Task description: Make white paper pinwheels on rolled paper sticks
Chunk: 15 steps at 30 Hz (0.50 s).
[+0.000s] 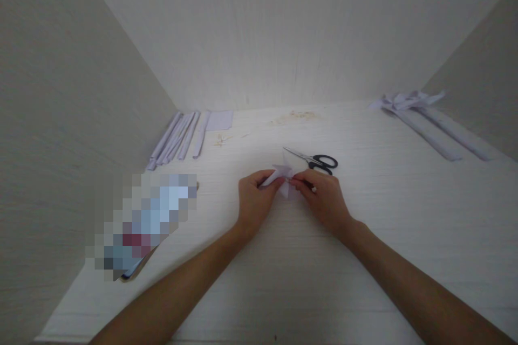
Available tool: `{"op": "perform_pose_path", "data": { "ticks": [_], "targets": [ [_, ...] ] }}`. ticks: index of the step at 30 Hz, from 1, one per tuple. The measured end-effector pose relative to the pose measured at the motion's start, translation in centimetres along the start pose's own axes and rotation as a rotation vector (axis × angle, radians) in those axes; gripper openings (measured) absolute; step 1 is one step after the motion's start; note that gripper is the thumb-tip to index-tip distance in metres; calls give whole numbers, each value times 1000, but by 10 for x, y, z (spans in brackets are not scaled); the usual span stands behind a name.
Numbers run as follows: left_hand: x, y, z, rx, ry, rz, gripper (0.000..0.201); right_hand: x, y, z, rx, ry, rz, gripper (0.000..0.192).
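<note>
A pale paper pinwheel (282,170) with pointed, folded blades is held between both hands, just above the table. My left hand (259,197) is closed, pinching the paper from the left with thumb and fingers. From the right, my right hand (324,197) closes its fingertips at the pinwheel's middle; any small piece between them is too small to make out. Just beyond my right hand lies a pair of scissors (311,162) with black handles, its blades pointing to the far left.
Rolled paper sticks (172,140) and a flat paper piece (220,120) lie at the back left. Small thin wooden bits (220,140) are scattered nearby, with more bits (299,116) farther right. Pinwheels (408,99) on paper sticks rest back right. A blurred-out phone (157,215) lies left. Walls enclose the table.
</note>
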<state>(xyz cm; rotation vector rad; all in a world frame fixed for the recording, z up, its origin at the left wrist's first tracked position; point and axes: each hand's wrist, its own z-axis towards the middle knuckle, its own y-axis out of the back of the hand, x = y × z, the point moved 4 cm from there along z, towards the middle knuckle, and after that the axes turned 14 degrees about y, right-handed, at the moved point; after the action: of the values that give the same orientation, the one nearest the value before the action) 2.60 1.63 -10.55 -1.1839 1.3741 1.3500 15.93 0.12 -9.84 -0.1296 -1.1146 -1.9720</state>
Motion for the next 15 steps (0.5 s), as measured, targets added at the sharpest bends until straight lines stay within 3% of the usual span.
{"op": "perform_pose_path", "data": {
  "ticks": [8,15],
  "targets": [
    [0,2,1,-24,43,-10,15,-4,0,2,-13,-151,130,9],
    [2,4,2,-69,35,10,17,-7,-10,0,-99,-413,610,12]
  ]
}}
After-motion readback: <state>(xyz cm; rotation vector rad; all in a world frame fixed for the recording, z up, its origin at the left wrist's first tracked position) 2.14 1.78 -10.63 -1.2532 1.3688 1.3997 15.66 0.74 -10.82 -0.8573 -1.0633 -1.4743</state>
